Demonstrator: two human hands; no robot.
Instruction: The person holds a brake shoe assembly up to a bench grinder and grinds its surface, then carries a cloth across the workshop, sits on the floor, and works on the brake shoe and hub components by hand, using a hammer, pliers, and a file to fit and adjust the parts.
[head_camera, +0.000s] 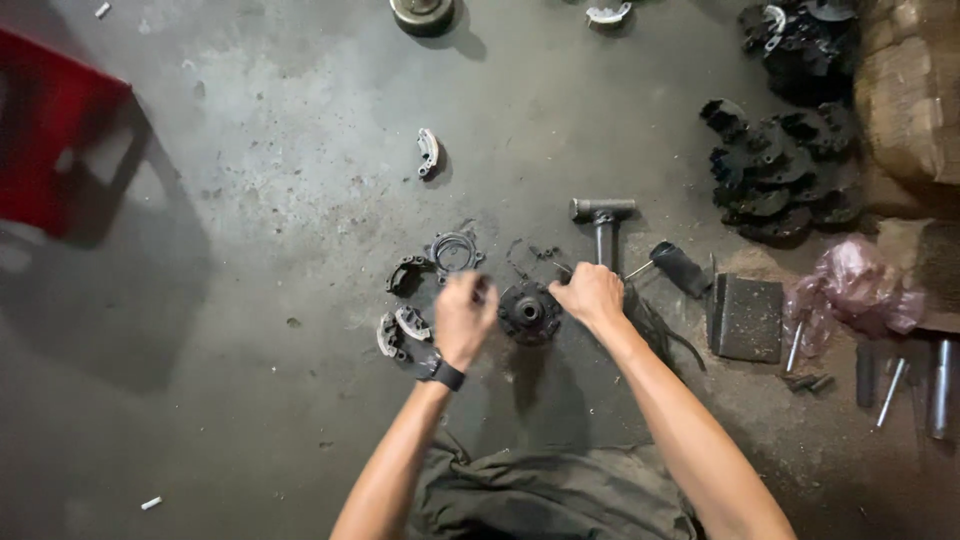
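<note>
Reaching down to a concrete floor (300, 130), both bare hands work at a dark round hub (529, 312) that lies flat between them. The left hand (463, 315), with a black watch (441, 371) on its wrist, is curled just left of the hub; its fingers are blurred, so whether the grip is closed on anything cannot be told. The right hand (592, 294) sits at the hub's upper right edge, fingers curled down and together, and seems to touch the hub or a small part beside it, though the exact hold is hidden.

Left of the left hand lie curved grey shoes (400, 330), and above them a dark curved piece (405, 272) and a ring with springs (455, 250). Another shoe (428, 152) lies alone farther up the floor. Just above the right hand stands a T-shaped tool (603, 218), and to its right a black-handled tool (677, 267) lies slanted. Beyond that are a dark flat block (748, 318), a pink plastic bag (860, 285) and several metal rods (890, 390). A heap of black parts (780, 170) lies at the upper right, near a brown sack (910, 90). A red crate (50, 140) stands at the far left. A round metal drum (422, 14) shows at the top edge. A small white bit (151, 503) lies at the lower left.
</note>
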